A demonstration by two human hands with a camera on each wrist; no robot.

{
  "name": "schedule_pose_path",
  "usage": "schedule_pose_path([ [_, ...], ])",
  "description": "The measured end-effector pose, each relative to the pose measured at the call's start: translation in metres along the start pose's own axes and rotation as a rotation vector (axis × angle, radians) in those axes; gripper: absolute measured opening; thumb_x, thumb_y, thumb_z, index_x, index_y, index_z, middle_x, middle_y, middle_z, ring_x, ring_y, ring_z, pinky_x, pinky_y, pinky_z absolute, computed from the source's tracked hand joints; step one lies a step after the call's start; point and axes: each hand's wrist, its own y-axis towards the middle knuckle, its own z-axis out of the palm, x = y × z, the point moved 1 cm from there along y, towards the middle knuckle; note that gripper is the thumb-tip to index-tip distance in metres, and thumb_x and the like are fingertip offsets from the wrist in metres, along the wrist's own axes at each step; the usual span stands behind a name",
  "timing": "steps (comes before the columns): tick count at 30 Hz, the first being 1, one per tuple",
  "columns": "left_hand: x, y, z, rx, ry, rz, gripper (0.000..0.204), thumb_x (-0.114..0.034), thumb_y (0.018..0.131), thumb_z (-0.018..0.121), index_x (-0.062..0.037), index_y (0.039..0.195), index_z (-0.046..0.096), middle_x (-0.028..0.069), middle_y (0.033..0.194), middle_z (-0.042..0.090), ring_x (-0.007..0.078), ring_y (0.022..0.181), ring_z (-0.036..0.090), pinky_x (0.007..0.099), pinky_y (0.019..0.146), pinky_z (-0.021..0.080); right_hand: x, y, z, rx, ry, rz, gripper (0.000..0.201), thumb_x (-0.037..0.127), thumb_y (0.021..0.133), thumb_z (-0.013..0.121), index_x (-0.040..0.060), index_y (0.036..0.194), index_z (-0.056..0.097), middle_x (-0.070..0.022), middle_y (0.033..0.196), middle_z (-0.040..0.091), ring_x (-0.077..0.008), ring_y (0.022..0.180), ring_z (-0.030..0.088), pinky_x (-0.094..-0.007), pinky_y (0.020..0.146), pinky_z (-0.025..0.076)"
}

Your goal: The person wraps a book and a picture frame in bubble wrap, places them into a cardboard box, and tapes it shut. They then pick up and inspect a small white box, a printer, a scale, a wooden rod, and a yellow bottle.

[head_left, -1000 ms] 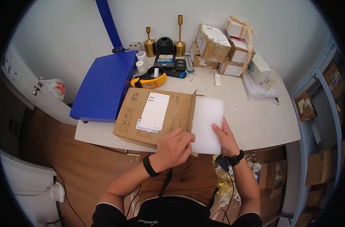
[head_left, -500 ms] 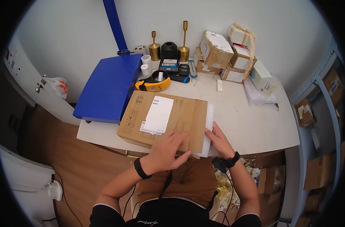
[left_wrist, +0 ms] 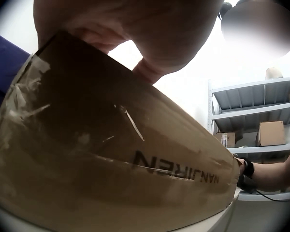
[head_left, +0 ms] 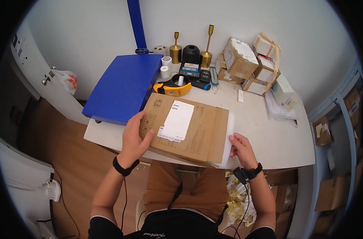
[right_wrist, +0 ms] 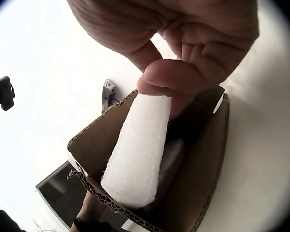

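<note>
A brown cardboard box (head_left: pixel 207 127) with a white label (head_left: pixel 179 121) on top lies at the table's front edge. My left hand (head_left: pixel 134 138) rests on its left end, thumb over the top face and fingers spread along the edge. The taped long side (left_wrist: pixel 111 188) shows printed letters in the left wrist view. At the open right end, my right hand (head_left: pixel 244 150) pinches the edge of a white foam slab (right_wrist: pixel 137 150). Most of the slab is inside the box, with a strip sticking out. Something pale (right_wrist: pixel 171 159) lies beside it inside, mostly in shadow.
A blue platform scale (head_left: pixel 121 87) stands left of the box. Behind the box are a yellow tape dispenser (head_left: pixel 172 89), brass candlesticks (head_left: pixel 175 54) and small devices. Stacked boxes (head_left: pixel 241 59) occupy the back right. Shelving (head_left: pixel 342 119) stands to the right.
The white foam slab has gone leftward into the box, leaving only a strip showing. My left hand has moved from the open end to the box's left end.
</note>
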Motion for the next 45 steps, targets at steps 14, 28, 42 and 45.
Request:
schedule_pose_path([
  [14, -0.01, 0.004, 0.013, 0.179, 0.297, 0.086, 0.063, -0.032, 0.088, 0.068, 0.0056, 0.135, 0.049, 0.0283, 0.143, 0.045, 0.0451, 0.132, 0.043, 0.0645, 0.115, 0.021, -0.002, -0.005, -0.015, 0.005, 0.024, 0.017, 0.026, 0.027, 0.105, 0.055, 0.0024, 0.114, 0.06, 0.0009, 0.077, 0.061, -0.0065, 0.058, 0.056, -0.0215, 0.052, 0.047],
  [28, 0.011, 0.007, 0.041, 0.36, -0.823, -0.466, 0.072, -0.009, 0.101, 0.054, 0.0067, 0.157, 0.012, 0.0184, 0.156, 0.037, 0.0216, 0.141, 0.039, 0.0336, 0.115, 0.033, -0.014, -0.027, -0.036, -0.22, -0.065, -0.248, 0.033, 0.013, 0.1, 0.06, 0.005, 0.13, 0.051, -0.0044, 0.109, 0.065, -0.0047, 0.067, 0.057, -0.0197, 0.055, 0.047],
  [42, 0.013, 0.005, 0.042, 0.363, -0.784, -0.42, 0.071, -0.011, 0.102, 0.052, 0.0051, 0.158, 0.011, 0.0187, 0.156, 0.036, 0.0227, 0.143, 0.036, 0.0343, 0.117, 0.031, -0.021, -0.004, -0.028, 0.026, -0.016, -0.245, 0.039, 0.006, 0.101, 0.055, 0.0054, 0.137, 0.042, -0.0074, 0.113, 0.063, -0.0067, 0.071, 0.062, -0.0207, 0.056, 0.05],
  [45, 0.012, 0.006, 0.042, 0.357, -0.773, -0.403, 0.071, -0.011, 0.102, 0.052, 0.0048, 0.158, 0.012, 0.0186, 0.156, 0.036, 0.0229, 0.143, 0.036, 0.0349, 0.117, 0.03, -0.023, 0.002, -0.027, 0.085, -0.016, -0.22, 0.04, 0.006, 0.101, 0.055, 0.0055, 0.139, 0.042, -0.0072, 0.119, 0.065, -0.004, 0.079, 0.063, -0.0196, 0.062, 0.05],
])
